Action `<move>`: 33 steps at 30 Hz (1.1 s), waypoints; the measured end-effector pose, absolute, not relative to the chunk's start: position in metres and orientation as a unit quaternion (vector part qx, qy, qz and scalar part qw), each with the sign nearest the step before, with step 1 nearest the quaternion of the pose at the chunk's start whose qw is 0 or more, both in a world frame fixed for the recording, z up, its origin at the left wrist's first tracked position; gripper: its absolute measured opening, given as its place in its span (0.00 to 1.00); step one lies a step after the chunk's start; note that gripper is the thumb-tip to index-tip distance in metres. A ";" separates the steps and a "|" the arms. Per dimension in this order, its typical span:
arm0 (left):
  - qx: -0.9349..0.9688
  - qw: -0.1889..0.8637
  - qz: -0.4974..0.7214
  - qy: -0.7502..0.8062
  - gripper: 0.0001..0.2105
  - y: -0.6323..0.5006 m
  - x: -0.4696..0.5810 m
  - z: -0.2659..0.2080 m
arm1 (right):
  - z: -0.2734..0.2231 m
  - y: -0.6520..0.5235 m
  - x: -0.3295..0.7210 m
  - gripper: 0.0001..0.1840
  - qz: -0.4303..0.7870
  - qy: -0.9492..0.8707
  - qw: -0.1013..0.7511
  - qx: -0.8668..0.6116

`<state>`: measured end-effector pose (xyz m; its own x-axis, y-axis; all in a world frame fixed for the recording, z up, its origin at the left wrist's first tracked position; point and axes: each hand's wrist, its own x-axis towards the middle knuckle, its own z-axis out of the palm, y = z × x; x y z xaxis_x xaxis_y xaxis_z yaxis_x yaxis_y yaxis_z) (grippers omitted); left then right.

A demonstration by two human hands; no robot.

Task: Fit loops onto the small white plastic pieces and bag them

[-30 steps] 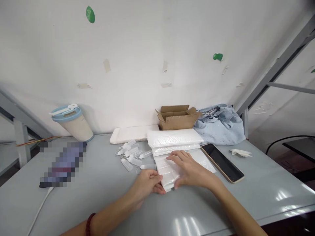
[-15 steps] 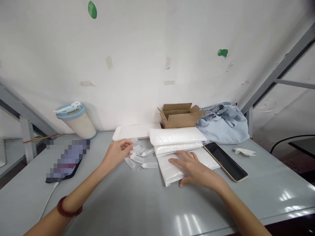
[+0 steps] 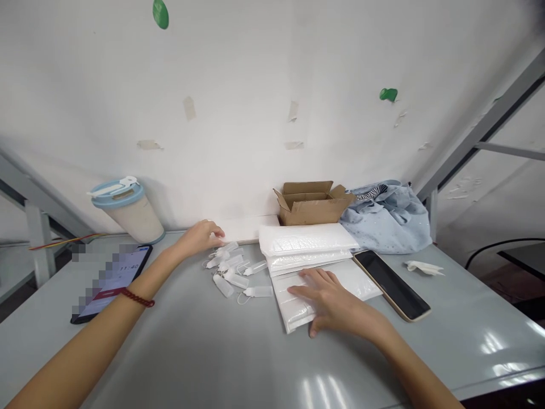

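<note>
My left hand [image 3: 201, 237] is at the left end of a flat white stack of cards [image 3: 244, 229] by the wall. Its fingers are curled over the stack's edge, thumb at the front. Just in front of it lie several small clear plastic squeeze bottles [image 3: 233, 263] with looped caps, in a loose heap. My right hand [image 3: 334, 298] rests with spread fingers on the lowest of several white bubble mailers [image 3: 309, 241], which overlap in a fanned pile. It presses on the mailer without wrapping round it.
An opened cardboard box [image 3: 314, 209] and a light blue cloth [image 3: 387, 224] stand behind the mailers. A phone [image 3: 392, 285] and crumpled tissue [image 3: 424, 267] lie to the right. On the left are a blue-lidded tumbler [image 3: 131, 213] and a lit phone [image 3: 123, 278].
My left hand has moved from the small bottles back and left to the end of the white stack. My right hand has stayed on the mailers.
</note>
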<state>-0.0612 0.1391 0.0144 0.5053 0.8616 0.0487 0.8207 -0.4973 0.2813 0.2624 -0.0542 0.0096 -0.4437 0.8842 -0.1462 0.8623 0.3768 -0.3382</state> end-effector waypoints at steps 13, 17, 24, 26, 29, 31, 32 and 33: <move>0.853 0.115 0.135 0.492 0.12 0.131 -0.064 0.020 | 0.007 -0.051 0.263 0.40 0.214 -0.820 0.016 -0.530; 0.840 0.047 0.186 0.508 0.11 0.126 -0.080 0.030 | 0.011 -0.052 0.262 0.39 0.218 -0.816 0.007 -0.535; 0.762 -0.053 0.347 0.544 0.10 0.077 -0.096 0.034 | 0.006 -0.050 0.263 0.38 0.153 -0.845 0.065 -0.509; 0.742 -0.089 0.402 0.529 0.09 0.051 -0.085 0.027 | 0.001 -0.051 0.260 0.32 0.057 -0.853 0.159 -0.495; 0.780 -0.150 0.425 0.434 0.06 0.012 -0.058 0.018 | -0.005 -0.057 0.248 0.24 -0.142 -0.817 0.333 -0.449; 0.824 -0.212 0.419 0.317 0.07 -0.012 -0.039 0.015 | -0.006 -0.065 0.239 0.27 -0.232 -0.791 0.389 -0.411; 0.847 -0.234 0.400 0.258 0.09 -0.023 -0.031 0.015 | -0.006 -0.070 0.234 0.27 -0.255 -0.792 0.394 -0.390; 0.863 -0.252 0.386 0.205 0.10 -0.032 -0.023 0.015 | -0.006 -0.074 0.230 0.25 -0.272 -0.799 0.392 -0.367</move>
